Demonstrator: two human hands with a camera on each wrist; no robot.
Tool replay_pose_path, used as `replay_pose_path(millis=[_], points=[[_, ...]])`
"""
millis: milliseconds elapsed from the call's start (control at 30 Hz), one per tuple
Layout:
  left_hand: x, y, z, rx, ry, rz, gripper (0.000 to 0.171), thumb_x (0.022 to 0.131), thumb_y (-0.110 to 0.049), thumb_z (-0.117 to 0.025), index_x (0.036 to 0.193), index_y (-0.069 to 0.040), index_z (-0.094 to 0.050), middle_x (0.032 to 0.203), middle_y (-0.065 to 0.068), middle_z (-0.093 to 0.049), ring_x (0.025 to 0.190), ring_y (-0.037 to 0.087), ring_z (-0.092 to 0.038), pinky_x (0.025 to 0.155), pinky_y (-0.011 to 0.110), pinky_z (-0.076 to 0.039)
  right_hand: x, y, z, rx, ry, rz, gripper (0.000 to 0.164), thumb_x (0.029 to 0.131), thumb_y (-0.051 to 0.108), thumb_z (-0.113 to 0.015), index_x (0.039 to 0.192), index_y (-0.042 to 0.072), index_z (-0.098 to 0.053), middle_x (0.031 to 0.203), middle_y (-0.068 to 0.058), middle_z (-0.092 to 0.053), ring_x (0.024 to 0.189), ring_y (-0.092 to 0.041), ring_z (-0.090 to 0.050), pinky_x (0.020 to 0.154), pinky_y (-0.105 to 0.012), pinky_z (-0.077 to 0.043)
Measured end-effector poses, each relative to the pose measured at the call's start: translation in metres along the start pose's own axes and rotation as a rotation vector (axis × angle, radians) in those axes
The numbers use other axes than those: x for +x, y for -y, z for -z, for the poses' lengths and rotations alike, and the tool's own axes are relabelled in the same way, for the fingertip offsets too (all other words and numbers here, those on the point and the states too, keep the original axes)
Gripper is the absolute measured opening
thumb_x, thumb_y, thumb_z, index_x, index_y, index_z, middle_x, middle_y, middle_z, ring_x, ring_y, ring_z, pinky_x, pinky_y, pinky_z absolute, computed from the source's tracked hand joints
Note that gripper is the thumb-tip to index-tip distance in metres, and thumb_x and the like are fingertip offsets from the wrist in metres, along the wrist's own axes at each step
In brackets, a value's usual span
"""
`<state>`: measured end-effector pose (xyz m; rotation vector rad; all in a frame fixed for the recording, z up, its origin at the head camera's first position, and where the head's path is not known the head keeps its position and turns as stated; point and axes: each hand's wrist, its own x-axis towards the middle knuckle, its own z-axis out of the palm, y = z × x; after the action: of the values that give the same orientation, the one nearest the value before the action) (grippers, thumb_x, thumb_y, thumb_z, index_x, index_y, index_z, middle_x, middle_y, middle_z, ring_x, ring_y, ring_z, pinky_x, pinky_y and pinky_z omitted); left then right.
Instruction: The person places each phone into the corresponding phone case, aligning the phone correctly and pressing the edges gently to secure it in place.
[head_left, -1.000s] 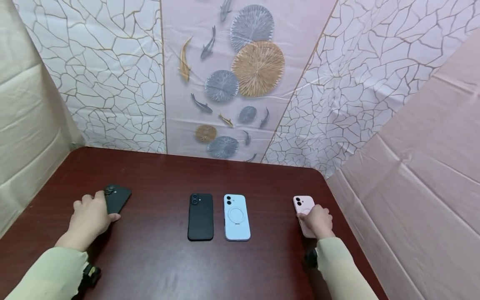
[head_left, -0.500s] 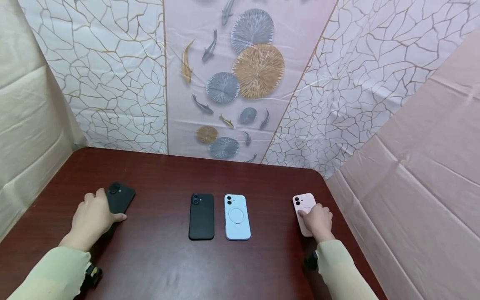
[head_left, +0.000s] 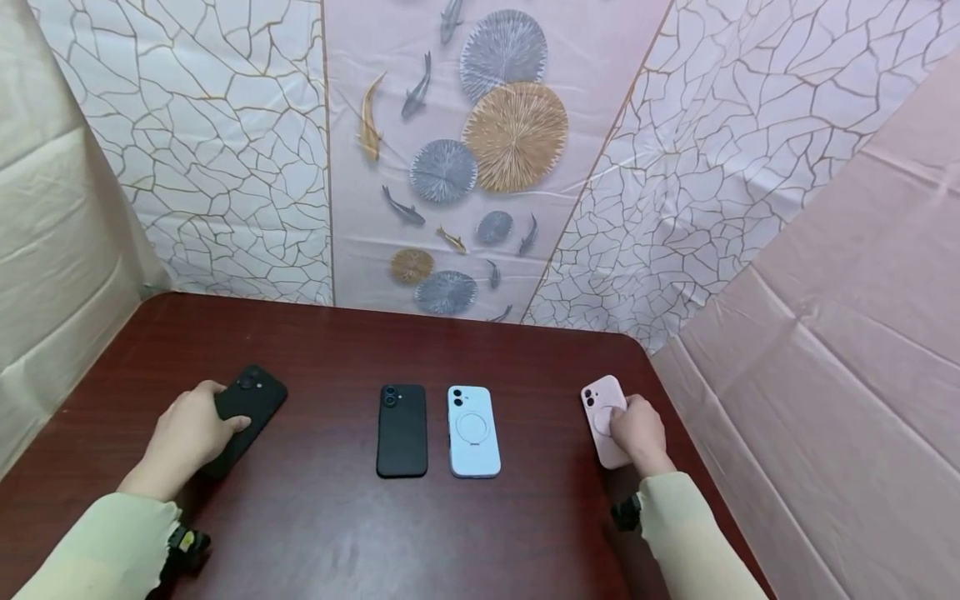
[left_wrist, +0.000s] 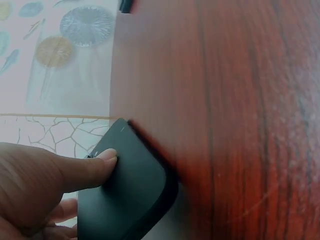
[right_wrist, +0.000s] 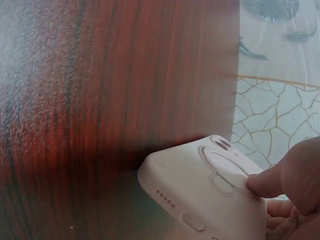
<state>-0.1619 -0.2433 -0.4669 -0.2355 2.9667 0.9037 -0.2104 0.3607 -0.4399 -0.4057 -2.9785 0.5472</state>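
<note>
At the left of the table, my left hand (head_left: 183,437) grips a black phone (head_left: 260,406) by its sides, camera side up. The left wrist view has the thumb (left_wrist: 92,172) on the back of that phone; most of the other fingers are hidden. On the right, a pink phone (head_left: 597,406) with a ring on its back is held in my right hand (head_left: 640,433). Its thumb (right_wrist: 270,182) presses near the ring, and the phone looks tilted, its lower end off the table. Between the hands lie a second black phone (head_left: 401,432) and a light blue phone (head_left: 475,457), side by side.
The dark red wooden table (head_left: 337,533) has rounded far corners. Patterned cloth (head_left: 442,250) hangs behind it, with a cream cloth (head_left: 60,233) along the left and a pink cloth (head_left: 840,367) along the right.
My left hand's black phone has shifted right and shows more of its back. The pink phone has moved slightly up and left in my right hand's grip. The middle phones stay put.
</note>
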Motion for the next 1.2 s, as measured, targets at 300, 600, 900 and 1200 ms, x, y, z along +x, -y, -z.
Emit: replay_pose_path(millis=[300, 600, 900, 1200], points=[[-0.001, -0.004, 0.003, -0.105, 0.028, -0.016, 0.045, 0.096, -0.014, -0.057, 0.128, 0.015, -0.044, 0.113, 0.034, -0.052, 0.098, 0.045, -0.052, 0.076, 0.054, -0.045, -0.004, 0.014, 0.003, 0.056, -0.011, 0.012, 0.034, 0.097, 0.015, -0.048, 0.118, -0.01, -0.057, 0.108, -0.03, -0.061, 0.091, -0.04, -0.06, 0.074, -0.051, -0.048], [-0.006, -0.015, -0.006, -0.296, 0.035, -0.045, 0.043, 0.1, -0.015, -0.052, 0.131, 0.013, -0.043, 0.113, 0.03, -0.054, 0.097, 0.039, -0.056, 0.075, 0.048, -0.05, -0.013, 0.05, 0.0, 0.22, 0.007, 0.092, 0.033, 0.098, 0.015, -0.051, 0.122, -0.007, -0.055, 0.099, -0.021, -0.063, 0.087, -0.031, -0.061, 0.072, -0.044, -0.051], [-0.011, -0.029, -0.014, -0.396, 0.103, -0.05, 0.047, 0.1, -0.017, -0.054, 0.135, 0.012, -0.042, 0.119, 0.031, -0.054, 0.105, 0.039, -0.055, 0.078, 0.045, -0.051, -0.02, 0.078, -0.012, 0.369, 0.066, 0.102, 0.031, 0.097, 0.016, -0.056, 0.121, -0.005, -0.056, 0.089, -0.015, -0.062, 0.078, -0.023, -0.058, 0.062, -0.032, -0.05], [-0.013, -0.049, -0.025, -0.604, 0.248, -0.03, 0.052, 0.101, -0.016, -0.052, 0.14, 0.013, -0.032, 0.125, 0.029, -0.051, 0.107, 0.031, -0.056, 0.078, 0.033, -0.052, -0.031, 0.107, -0.026, 0.655, 0.226, 0.007, 0.031, 0.098, 0.019, -0.057, 0.123, 0.0, -0.052, 0.099, -0.016, -0.063, 0.083, -0.023, -0.064, 0.066, -0.034, -0.056]])
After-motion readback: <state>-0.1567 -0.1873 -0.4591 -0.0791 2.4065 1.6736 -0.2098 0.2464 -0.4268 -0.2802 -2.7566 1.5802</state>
